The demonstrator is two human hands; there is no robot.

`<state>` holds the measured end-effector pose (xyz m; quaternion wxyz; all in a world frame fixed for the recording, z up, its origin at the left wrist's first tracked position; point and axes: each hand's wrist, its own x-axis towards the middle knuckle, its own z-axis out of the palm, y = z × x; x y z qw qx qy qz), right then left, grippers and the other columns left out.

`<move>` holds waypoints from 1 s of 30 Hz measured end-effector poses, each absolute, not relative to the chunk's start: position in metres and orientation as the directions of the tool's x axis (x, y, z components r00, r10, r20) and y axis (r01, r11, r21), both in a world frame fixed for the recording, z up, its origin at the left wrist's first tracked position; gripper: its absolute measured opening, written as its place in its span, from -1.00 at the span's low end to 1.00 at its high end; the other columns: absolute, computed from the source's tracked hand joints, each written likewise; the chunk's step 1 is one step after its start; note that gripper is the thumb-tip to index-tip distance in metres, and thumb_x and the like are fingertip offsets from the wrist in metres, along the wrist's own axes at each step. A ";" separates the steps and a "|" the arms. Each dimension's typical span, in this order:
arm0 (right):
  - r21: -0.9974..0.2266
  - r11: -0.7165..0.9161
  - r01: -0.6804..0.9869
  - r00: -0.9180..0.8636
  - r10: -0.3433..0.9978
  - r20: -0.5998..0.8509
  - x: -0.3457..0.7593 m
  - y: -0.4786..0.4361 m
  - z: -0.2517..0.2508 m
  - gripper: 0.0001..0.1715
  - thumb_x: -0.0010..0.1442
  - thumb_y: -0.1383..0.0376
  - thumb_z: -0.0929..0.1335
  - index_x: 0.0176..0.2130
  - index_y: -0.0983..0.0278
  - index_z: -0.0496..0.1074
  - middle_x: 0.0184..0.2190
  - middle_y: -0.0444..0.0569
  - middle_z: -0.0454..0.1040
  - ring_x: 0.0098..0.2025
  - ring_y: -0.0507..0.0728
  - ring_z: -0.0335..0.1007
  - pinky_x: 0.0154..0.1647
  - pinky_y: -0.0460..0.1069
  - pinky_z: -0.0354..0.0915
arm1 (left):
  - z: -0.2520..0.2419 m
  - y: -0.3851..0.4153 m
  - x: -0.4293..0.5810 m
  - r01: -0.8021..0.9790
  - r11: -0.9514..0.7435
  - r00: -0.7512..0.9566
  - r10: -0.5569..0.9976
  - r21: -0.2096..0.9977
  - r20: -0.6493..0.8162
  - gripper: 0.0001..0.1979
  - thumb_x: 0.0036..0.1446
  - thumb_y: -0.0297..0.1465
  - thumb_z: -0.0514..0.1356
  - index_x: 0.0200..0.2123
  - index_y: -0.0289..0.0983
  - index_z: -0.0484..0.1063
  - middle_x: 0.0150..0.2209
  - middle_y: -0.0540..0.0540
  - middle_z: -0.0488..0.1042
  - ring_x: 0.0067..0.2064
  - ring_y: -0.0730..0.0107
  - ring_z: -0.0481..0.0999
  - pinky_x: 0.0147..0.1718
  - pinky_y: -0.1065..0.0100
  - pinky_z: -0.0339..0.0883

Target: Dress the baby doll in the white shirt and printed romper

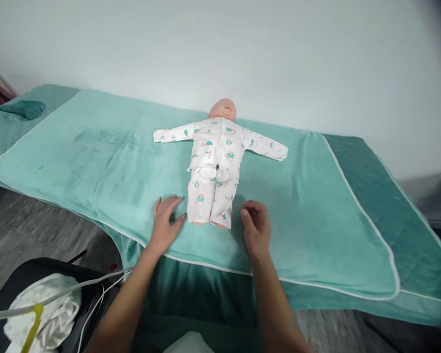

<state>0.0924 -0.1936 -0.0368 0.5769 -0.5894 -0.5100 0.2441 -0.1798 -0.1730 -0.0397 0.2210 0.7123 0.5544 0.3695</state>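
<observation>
A baby doll lies on its back, head toward the wall. It wears a white printed baby jacket with both sleeves spread sideways, and matching printed trousers. The doll's hands are hidden in the sleeves; a little of the feet shows below the trouser hems. Just left of the trouser legs is my left hand, its fingers apart and holding nothing. My right hand hovers right of the legs, apart from the cloth, with fingers curled and thumb near the index finger. Whether anything small is in that hand is hidden.
A green plush sheet with white piping covers the long bed, which runs along a pale wall. At lower left, a black chair holds a crumpled white cloth. Pale cables cross in front of it.
</observation>
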 end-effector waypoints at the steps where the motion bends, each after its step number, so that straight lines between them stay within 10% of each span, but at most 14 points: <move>1: -0.920 0.201 0.335 0.297 0.905 0.306 0.088 -0.203 -0.038 -0.74 0.32 0.10 0.41 -0.07 0.17 0.40 -0.15 -0.04 0.42 -0.15 0.14 0.38 -0.10 0.07 0.32 | -0.041 -0.185 -0.174 0.635 -0.294 0.131 0.952 0.714 0.276 -0.54 0.27 -0.29 0.26 0.23 -0.04 0.40 0.14 -0.13 0.56 0.25 0.08 0.48 0.48 -0.19 -0.10; 6: -0.802 0.214 0.558 0.130 0.932 0.339 0.068 -0.221 -0.043 -0.49 0.16 0.05 0.54 -0.02 0.19 0.40 -0.08 0.05 0.47 -0.08 0.23 0.41 -0.02 0.15 0.33 | -0.048 -0.203 -0.139 0.736 -0.333 0.152 0.930 0.590 0.335 -0.29 0.23 -0.09 0.31 0.37 -0.17 0.29 0.00 -0.22 0.56 0.11 0.01 0.49 0.42 -0.17 -0.03; 15: -0.732 0.064 0.678 0.420 0.784 0.458 0.018 -0.214 -0.049 -0.56 0.22 0.31 0.39 0.10 0.20 0.44 -0.05 0.07 0.36 -0.04 0.20 0.42 -0.03 0.14 0.43 | -0.056 -0.190 -0.124 0.831 -0.324 0.053 0.855 0.452 0.516 -0.45 0.36 -0.30 0.15 0.36 -0.29 0.34 -0.18 -0.20 0.49 -0.07 0.09 0.46 0.12 0.03 0.27; 30: -0.874 0.266 0.407 0.421 0.795 0.437 0.045 -0.239 -0.047 -0.90 0.29 0.28 0.42 -0.25 0.21 0.40 -0.23 -0.08 0.42 -0.20 0.07 0.40 -0.24 -0.03 0.36 | -0.051 -0.198 -0.148 0.561 -0.353 -0.037 0.893 0.749 0.449 -0.60 0.28 -0.44 0.19 0.17 -0.24 0.50 -0.36 -0.01 0.49 -0.21 0.29 0.49 0.06 0.13 0.42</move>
